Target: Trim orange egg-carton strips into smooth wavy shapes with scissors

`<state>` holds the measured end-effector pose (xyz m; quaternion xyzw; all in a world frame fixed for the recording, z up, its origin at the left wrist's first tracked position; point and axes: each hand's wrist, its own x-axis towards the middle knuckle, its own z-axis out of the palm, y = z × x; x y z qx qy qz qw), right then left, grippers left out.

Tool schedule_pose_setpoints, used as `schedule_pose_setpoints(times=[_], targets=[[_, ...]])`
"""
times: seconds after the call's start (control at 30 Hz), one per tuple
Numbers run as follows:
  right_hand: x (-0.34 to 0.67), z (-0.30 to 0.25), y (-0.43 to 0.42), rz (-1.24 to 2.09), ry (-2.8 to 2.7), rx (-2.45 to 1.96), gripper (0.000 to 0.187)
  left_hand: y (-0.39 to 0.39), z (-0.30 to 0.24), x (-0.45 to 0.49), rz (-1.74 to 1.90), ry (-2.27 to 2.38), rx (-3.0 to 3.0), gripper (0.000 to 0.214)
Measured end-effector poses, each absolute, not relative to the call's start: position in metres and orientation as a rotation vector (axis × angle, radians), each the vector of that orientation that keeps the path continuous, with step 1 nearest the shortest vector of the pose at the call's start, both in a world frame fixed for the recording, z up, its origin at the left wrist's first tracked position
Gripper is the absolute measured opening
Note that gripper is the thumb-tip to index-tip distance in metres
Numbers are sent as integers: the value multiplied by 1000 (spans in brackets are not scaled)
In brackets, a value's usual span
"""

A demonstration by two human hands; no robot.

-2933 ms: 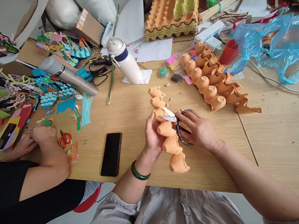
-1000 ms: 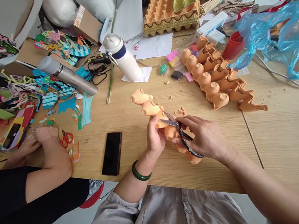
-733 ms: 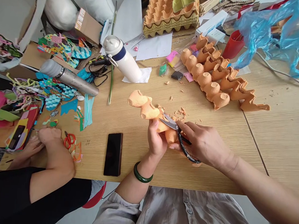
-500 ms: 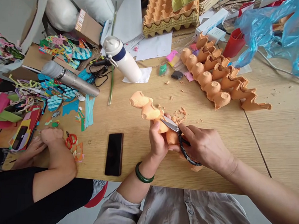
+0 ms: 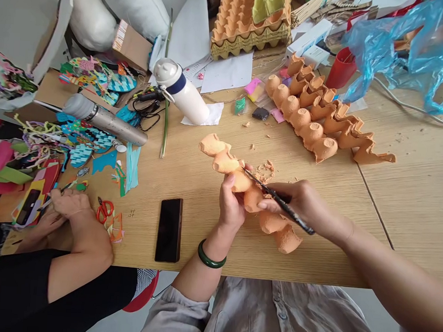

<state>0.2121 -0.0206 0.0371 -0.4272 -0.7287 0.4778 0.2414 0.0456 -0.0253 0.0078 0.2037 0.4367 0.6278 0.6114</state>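
My left hand (image 5: 231, 203) grips a strip of orange egg carton (image 5: 254, 198), its row of bumps running from upper left to lower right. In my right hand (image 5: 297, 202) is a pair of black-handled scissors (image 5: 288, 209), seen edge-on. Their tips touch the carton's upper edge near my left thumb. Parts of both hands' fingers are hidden behind the carton and the scissors. Small orange scraps (image 5: 268, 169) lie on the table just beyond. Farther right rest more cut egg-carton strips (image 5: 309, 123), some bumps up, others showing jagged edges.
A black phone (image 5: 169, 230) lies left of my left arm. A white bottle (image 5: 184, 92) and a grey flask (image 5: 105, 120) are farther back, near stacked egg trays (image 5: 251, 26). A blue plastic bag (image 5: 401, 56) is at right. A co-worker's hands (image 5: 65, 205) are at far left, near red-handled scissors (image 5: 104, 210).
My right hand has turned the scissors from flat to edge-on, uncovering the carton strip's lower end. The strip's upper end has shifted slightly right. The co-worker's hands moved a little.
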Motion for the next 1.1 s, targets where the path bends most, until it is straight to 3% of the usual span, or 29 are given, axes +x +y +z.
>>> schedule_pose_setpoints(times=[0.07,0.17,0.4,0.6,0.77,1.1], targets=[[214,39,-16,1503,-1856,-1122,63,-23,9,44,1454,989,441,36],[216,39,-13,1511,-1775,-1175,61,-20,12,41,1492,980,447,35],[216,38,-14,970,-2075,-1493,62,-22,13,38,1499,908,409,30],[208,34,-31,363,-2328,-1441,63,-28,10,44,1500,948,441,37],[203,37,-39,253,-2387,-1385,55,-34,9,48,1509,997,485,40],[198,29,-48,114,-2387,-1341,56,-33,9,51,1511,971,512,37]])
